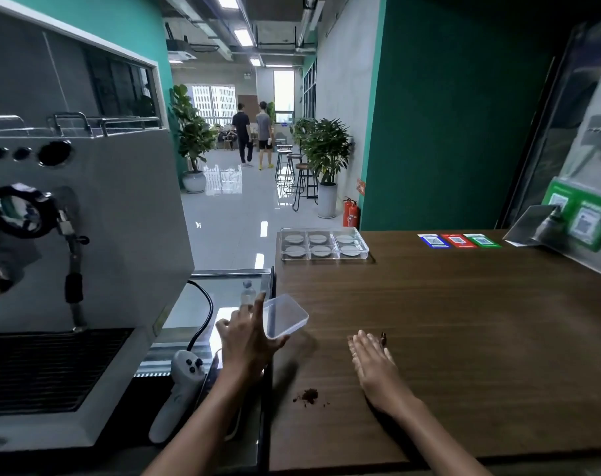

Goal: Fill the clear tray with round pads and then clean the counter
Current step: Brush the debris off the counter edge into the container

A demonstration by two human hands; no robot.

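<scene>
A clear tray (361,242) with several compartments stands at the far left of the wooden counter (446,321), each compartment holding a round white pad (318,239). My left hand (247,338) grips a clear plastic lid (285,316), tilted, just at the counter's left edge. My right hand (374,364) lies flat with fingers straight on the counter, its edge down. A small pile of brown crumbs (309,395) sits on the counter between my two forearms. A dark bit (383,337) lies beside my right fingertips.
A grey espresso machine (86,235) fills the left, with a white handheld controller (180,389) and a black cable beside it. Coloured QR stickers (459,240) and an acrylic sign stand (580,218) sit at the counter's far right. Two people walk away down the hall.
</scene>
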